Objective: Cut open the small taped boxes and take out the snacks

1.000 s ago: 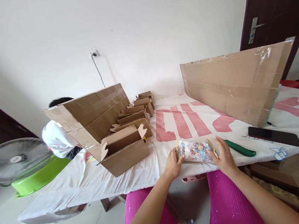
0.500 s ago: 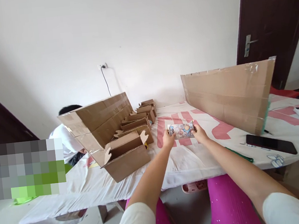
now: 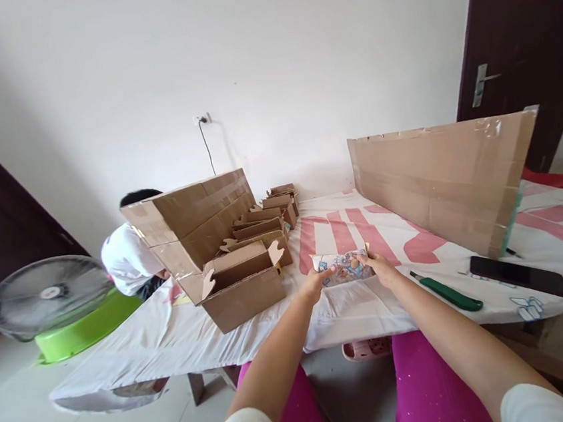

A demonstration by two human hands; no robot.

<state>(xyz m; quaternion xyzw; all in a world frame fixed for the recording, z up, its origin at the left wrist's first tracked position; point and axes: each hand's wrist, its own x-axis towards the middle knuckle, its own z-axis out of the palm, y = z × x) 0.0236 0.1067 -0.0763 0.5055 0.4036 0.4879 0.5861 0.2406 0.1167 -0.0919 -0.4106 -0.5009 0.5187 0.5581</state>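
Observation:
Between my two hands I hold a soft-looking rectangular packet (image 3: 342, 269) with a pale cartoon print, just over the near part of the table. My left hand (image 3: 314, 283) grips its left end, thumb on top. On its right end the fingers of my right hand (image 3: 378, 266) are closed. What lies under the packet is hidden. A green utility knife (image 3: 451, 294) lies to the right, beside my right forearm. Left of my hands stands an open cardboard box (image 3: 245, 301), first in a row of several small boxes running back toward the wall.
A tall cardboard panel (image 3: 216, 211) backs the boxes; another cardboard panel (image 3: 439, 181) stands on the right. A black phone (image 3: 520, 276) lies on the cloth-covered table (image 3: 140, 350). Beyond the left edge are a person in a white shirt (image 3: 130, 257) and a fan (image 3: 49, 296).
Both hands have lowered the packet slightly toward me, and its printed face has tilted. More of the green knife shows beside my right forearm. The view has shifted slightly to the left.

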